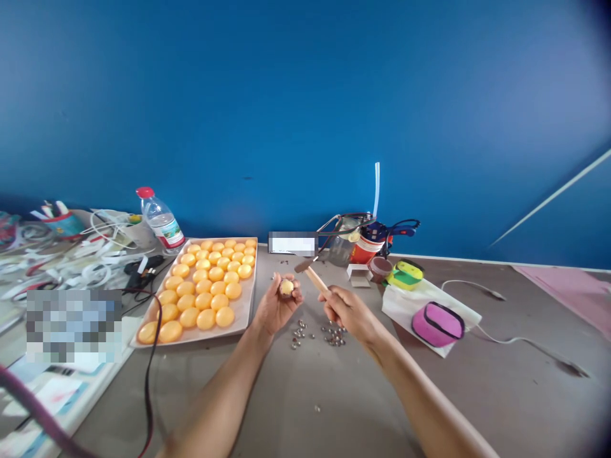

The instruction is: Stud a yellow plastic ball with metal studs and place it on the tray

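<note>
In my left hand [280, 304] is a small round piece with a pale yellow top [286, 287], and my fingers curl around it. My right hand [344, 306] grips the light wooden handle of a small hammer [314, 275]. Its dark brown head is raised just to the right of the round piece, apart from it. Small shiny metal pieces [335, 335] lie scattered on the grey table below my hands. To the left, a white tray [252, 280] holds rows of orange-yellow balls [203, 301].
A red-capped plastic bottle [162, 219] leans behind the tray. Cables and white strips [102, 245] clutter the left. At the back right stand a glass jar [342, 243] and a red tub [366, 249] with tools. Pink [438, 323] and yellow [405, 274] items rest on white paper.
</note>
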### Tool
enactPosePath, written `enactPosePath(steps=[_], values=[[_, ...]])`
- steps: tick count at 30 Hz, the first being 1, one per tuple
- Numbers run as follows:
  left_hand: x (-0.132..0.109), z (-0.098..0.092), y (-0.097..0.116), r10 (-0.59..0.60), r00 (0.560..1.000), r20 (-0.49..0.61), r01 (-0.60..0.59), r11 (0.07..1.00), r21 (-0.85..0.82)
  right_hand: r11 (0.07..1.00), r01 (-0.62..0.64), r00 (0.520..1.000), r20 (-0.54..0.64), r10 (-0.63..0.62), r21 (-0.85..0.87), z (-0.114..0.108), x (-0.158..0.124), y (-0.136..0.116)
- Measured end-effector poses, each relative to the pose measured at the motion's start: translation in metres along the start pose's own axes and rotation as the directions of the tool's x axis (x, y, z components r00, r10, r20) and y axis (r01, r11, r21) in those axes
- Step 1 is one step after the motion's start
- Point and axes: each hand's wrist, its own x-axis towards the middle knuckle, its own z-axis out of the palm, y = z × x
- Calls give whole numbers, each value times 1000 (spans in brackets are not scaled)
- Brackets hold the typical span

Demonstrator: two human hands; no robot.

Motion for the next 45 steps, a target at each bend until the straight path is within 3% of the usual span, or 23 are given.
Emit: enactPosePath(steps=[5,11,16,22,26,28,31,34,41,45], values=[[2,-5,-1,5,1000,3,-5,999,-38,1000,11,1000,-19,-11,-19,2,-1,2],[7,-14,-4,63,990,-128,-67,997,-32,990,-5,996,86,18,-144,15,4,17],[6,-10,-3,38,998,-44,-38,999,3,999,-8,999,52,6,35,9,-1,3],[5,-9,-3,29,985,-168,-23,999,37,992,-95,985,137,105,-83,13,2,8],[5,-7,-2,9,992,-128,-5,999,37,998,-46,999,6,46,-44,1,7,13],[5,-6,-1,1,991,-133,5,999,43,991,-7,997,-83,-4,-131,-11,9,16],[5,-5,-1,1,988,-157,8,998,59,916,-37,987,-158,-29,-400,-25,17,29],[4,-5,-2,15,987,-162,-3,997,74,789,-150,968,-250,-5,-595,-29,25,45],[3,-3,-2,-23,992,-122,39,991,126,582,-332,936,-335,107,-742,-25,26,55],[3,0,-2,-31,996,-83,43,988,145,516,-359,925,-372,81,-778,-27,23,54]])
